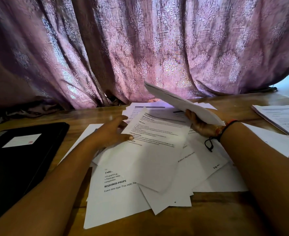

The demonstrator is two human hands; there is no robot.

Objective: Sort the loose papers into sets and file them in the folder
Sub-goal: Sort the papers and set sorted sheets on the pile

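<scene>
Pinching sheet (157, 133), left hand (111, 132); gripping sheaf (182, 101), right hand (201, 125).

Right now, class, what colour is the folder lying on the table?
The folder is black, seen best in the head view.

White papers (157, 160) with black print, black folder (21, 159), mauve damask-patterned curtain (140, 48), brown table (208, 215).
</scene>
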